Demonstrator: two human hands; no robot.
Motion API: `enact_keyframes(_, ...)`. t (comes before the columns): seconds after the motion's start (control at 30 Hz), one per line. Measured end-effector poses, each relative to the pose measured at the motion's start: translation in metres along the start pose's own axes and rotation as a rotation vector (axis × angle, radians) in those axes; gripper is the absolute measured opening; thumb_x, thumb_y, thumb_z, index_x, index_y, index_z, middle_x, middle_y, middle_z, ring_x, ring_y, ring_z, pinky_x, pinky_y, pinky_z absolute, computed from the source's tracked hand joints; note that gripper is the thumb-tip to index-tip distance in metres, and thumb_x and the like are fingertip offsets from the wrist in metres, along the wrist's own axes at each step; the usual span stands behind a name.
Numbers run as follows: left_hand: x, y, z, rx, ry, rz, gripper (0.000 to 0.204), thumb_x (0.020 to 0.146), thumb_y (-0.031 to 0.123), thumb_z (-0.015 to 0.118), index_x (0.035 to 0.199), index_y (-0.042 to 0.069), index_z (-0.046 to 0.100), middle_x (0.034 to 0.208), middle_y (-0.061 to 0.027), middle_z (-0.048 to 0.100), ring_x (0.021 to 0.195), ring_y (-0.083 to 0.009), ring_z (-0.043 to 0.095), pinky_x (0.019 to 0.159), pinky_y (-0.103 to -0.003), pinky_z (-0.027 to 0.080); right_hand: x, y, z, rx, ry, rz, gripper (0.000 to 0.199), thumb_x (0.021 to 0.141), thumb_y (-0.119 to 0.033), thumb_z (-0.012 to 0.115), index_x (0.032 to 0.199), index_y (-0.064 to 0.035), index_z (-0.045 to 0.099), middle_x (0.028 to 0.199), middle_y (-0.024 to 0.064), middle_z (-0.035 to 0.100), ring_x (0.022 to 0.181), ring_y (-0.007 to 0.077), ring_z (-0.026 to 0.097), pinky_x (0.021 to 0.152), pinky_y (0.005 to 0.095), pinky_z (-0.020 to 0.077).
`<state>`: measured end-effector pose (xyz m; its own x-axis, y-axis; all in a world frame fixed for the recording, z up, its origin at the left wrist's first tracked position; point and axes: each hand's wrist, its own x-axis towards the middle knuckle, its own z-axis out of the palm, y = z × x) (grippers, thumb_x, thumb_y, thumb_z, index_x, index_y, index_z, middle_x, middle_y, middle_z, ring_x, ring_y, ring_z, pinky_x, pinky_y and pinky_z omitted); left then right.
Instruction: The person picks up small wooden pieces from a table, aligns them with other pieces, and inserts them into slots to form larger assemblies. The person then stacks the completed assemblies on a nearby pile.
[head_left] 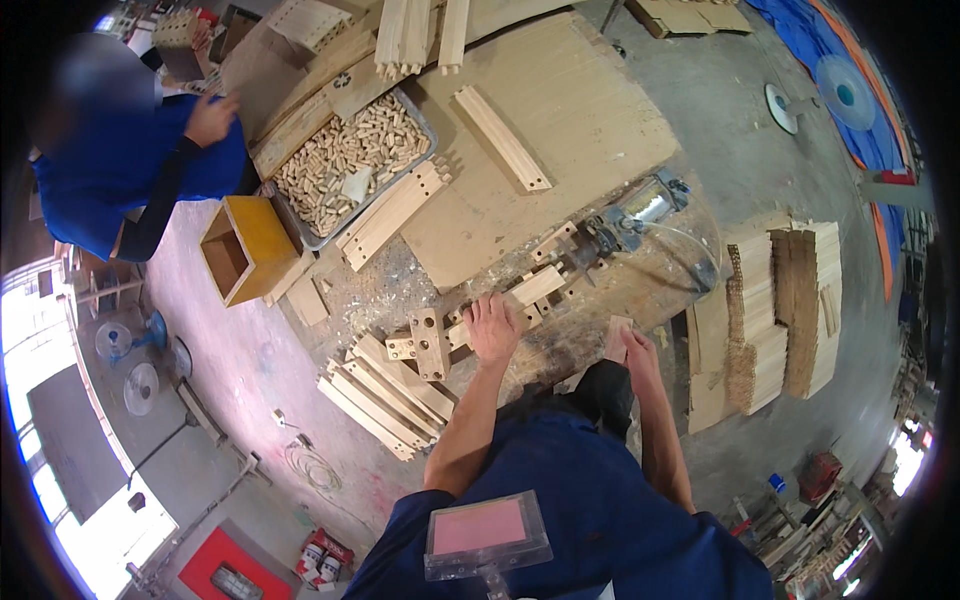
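Observation:
My left hand (493, 328) is wrapped over a pale wooden strip (537, 287) lying in a wooden jig on the workbench. A drilled wooden block (431, 343) with round holes stands at the jig's left end. At its right end is a metal clamp with a cylinder (650, 204). My right hand (643, 362) pinches the end of a flat wooden piece (617, 338) by the bench's near edge; its far end is partly hidden by my fingers and sleeve.
A tray (433, 132) of wooden dowels stands at the far left, beside a yellow box (262, 212). Wooden strips (380, 400) lie left of my arm. Stacked boards (755, 320) are on the right. A co-worker in blue (130, 170) is at the left.

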<state>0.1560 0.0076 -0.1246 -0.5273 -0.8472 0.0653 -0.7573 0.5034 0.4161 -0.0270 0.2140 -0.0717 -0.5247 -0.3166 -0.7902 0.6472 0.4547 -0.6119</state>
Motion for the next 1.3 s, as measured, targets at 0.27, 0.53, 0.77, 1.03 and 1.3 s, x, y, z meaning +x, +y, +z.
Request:
enact_keyframes(0.27,0.006,0.005,-0.004,0.021,-0.12,-0.072,0.027,0.084,0.018,0.055,0.107,0.003,0.06,0.1,-0.0147,0.062,0.094,-0.0331,0.055,0.089,-0.047,0.038,0.032,-0.014,0.004,-0.044,0.01,0.073,0.035,0.1,-0.033,0.059,0.113,-0.0009,0.067,0.096,0.0009,0.069,0.085,0.0079,0.065,0.071,0.0233,0.0515)
enact_keyframes(0.53,0.004,0.006,-0.003,0.031,-0.051,-0.074,0.025,0.087,0.024,0.054,0.101,0.005,0.062,0.093,-0.0149,0.062,0.091,-0.0336,0.055,0.086,-0.048,0.038,0.02,-0.038,0.039,0.031,-0.131,0.03,0.037,0.1,-0.03,0.06,0.116,0.0023,0.064,0.101,0.01,0.07,0.084,0.0173,0.069,0.075,0.0298,0.0546)
enact_keyframes(0.77,0.01,0.011,-0.015,-0.068,0.045,-0.11,0.038,0.09,0.043,0.06,0.084,0.007,0.066,0.086,-0.015,0.064,0.088,-0.033,0.059,0.08,-0.045,0.039,0.002,-0.048,0.058,0.06,-0.218,-0.178,0.03,0.099,-0.019,0.06,0.122,0.0006,0.06,0.096,0.0064,0.068,0.078,0.0155,0.068,0.068,0.0295,0.0545)
enact_keyframes(1.03,0.021,0.035,-0.069,-0.249,0.149,0.246,0.031,0.084,0.037,0.069,0.072,0.009,0.065,0.073,-0.0088,0.063,0.075,-0.028,0.059,0.076,-0.041,0.04,-0.022,-0.075,0.051,0.053,-0.28,-0.281,0.027,0.096,-0.019,0.064,0.116,-0.0006,0.067,0.098,0.004,0.069,0.078,0.0115,0.065,0.067,0.0288,0.0538)
enact_keyframes(1.3,0.03,0.041,-0.087,-0.229,0.166,0.386,0.027,0.082,0.029,0.07,0.066,0.008,0.062,0.067,-0.0085,0.059,0.07,-0.0285,0.057,0.071,-0.042,0.04,-0.042,-0.081,0.037,0.122,-0.321,-0.223,0.028,0.096,-0.021,0.065,0.114,-0.0001,0.069,0.099,0.0036,0.07,0.078,0.0107,0.065,0.07,0.0292,0.0558)
